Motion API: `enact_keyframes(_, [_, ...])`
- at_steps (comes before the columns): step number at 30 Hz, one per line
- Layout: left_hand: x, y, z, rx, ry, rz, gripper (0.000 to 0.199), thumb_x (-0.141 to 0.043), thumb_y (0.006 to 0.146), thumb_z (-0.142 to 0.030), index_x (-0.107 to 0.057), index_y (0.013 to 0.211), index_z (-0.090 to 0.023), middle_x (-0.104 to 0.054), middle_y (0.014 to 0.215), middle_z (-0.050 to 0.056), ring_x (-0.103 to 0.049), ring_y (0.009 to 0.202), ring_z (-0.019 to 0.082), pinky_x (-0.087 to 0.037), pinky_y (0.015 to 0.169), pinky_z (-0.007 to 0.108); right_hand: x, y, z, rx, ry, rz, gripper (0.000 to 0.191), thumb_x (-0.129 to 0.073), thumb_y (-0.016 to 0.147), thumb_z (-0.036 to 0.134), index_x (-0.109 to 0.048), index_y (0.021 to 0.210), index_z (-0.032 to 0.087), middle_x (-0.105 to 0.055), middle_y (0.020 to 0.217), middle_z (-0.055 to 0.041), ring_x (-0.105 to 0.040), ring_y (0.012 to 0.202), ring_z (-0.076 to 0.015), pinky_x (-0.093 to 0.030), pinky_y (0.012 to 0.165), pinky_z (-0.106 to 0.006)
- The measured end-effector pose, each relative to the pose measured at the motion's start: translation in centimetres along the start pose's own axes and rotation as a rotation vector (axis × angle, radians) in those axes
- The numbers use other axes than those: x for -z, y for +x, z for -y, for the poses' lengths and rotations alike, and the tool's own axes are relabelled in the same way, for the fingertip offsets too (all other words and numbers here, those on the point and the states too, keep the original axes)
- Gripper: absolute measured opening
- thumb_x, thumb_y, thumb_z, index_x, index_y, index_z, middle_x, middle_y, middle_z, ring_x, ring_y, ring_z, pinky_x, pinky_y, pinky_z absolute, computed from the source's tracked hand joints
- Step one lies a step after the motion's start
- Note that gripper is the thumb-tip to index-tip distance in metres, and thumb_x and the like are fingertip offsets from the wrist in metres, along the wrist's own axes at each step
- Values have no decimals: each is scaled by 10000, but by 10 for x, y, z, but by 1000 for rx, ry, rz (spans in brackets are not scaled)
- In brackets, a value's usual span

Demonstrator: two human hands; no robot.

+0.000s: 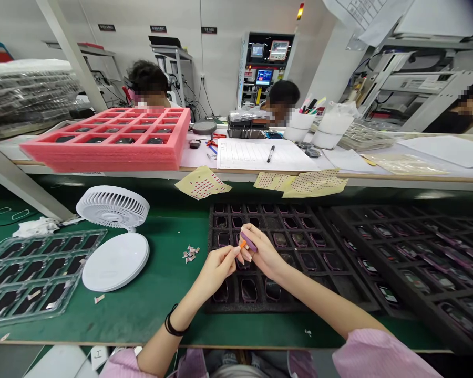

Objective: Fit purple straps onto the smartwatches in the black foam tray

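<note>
The right hand pinches a purple pad, the left hand a little orange tab, above a black foam tray.

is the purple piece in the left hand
No, the purple piece is pinched in the right hand, not the left hand.

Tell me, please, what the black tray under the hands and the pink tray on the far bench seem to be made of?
The black tray looks like dense foam, matte, with cut-out pockets, though it could be rubber. The pink tray looks like foam too: matte, with a slightly porous surface and thick stacked layers.
</note>
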State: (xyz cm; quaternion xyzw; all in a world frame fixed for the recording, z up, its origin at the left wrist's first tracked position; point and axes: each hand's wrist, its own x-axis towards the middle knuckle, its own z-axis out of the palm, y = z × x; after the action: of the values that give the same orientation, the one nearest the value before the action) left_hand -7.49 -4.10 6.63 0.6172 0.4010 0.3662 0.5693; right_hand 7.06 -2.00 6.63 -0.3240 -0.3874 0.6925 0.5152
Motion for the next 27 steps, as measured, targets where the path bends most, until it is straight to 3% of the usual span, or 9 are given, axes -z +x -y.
enact_keyframes(3, [2,0,0,16,-24,45,475,-447,866,-571,-582,717,-140,-358,401,-85,-246,349,47,-184,375,197,-1,0,-2,3,3,12,296,-690,785,415,-483,791,203,-458,510,99,-347,332,-29,-232,355,-163])
enact_keyframes(8, [-5,-1,1,2,-167,20,478,-491,839,-600,-557,702,-146,-333,385,-96,-213,340,37,-163,369,191,-8,0,-3,-156,250,87,349,-717,749,409,-436,738,203,-420,489,121,-136,321,3,-91,314,-147])
enact_keyframes(13, [-5,0,6,39,-176,-38,493,-504,819,-627,-550,696,-152,-342,377,-95,-212,331,35,-168,366,190,-7,4,-4,-131,231,39,358,-722,742,388,-421,693,199,-423,473,102,-170,333,-4,-103,321,-149])
enact_keyframes(17, [-4,5,9,44,-161,-132,503,-528,780,-653,-508,660,-165,-333,408,-90,-243,363,44,-192,384,192,-7,-1,-12,-71,112,-13,260,-675,779,383,-478,796,214,-458,501,94,-246,341,-26,-188,344,-161])
enact_keyframes(20, [-5,9,9,-11,-123,-160,447,-608,749,-590,-489,673,-167,-426,534,-54,-347,463,61,-261,439,191,-4,-4,-19,-52,-37,-1,249,-642,795,408,-486,887,238,-461,543,93,-324,380,-54,-255,372,-176])
enact_keyframes(22, [0,9,10,-2,-96,-183,418,-579,777,-559,-445,663,-181,-388,545,-63,-322,469,62,-251,449,193,9,2,-20,18,-190,-24,251,-597,815,447,-468,905,251,-452,580,90,-343,404,-69,-274,382,-189])
enact_keyframes(25, [24,5,16,14,49,-270,392,-503,818,-536,-384,650,-202,-290,519,-82,-262,446,69,-216,456,202,52,25,-8,201,-595,-208,236,-505,850,476,-453,920,257,-525,727,47,-438,497,-101,-338,440,-222])
enact_keyframes(27, [47,0,23,4,288,-343,389,-498,819,-520,-382,625,-204,-344,523,-64,-331,471,87,-247,489,210,92,44,6,294,-1023,-338,204,-467,857,434,-484,919,241,-581,823,-1,-539,664,-144,-424,591,-269])
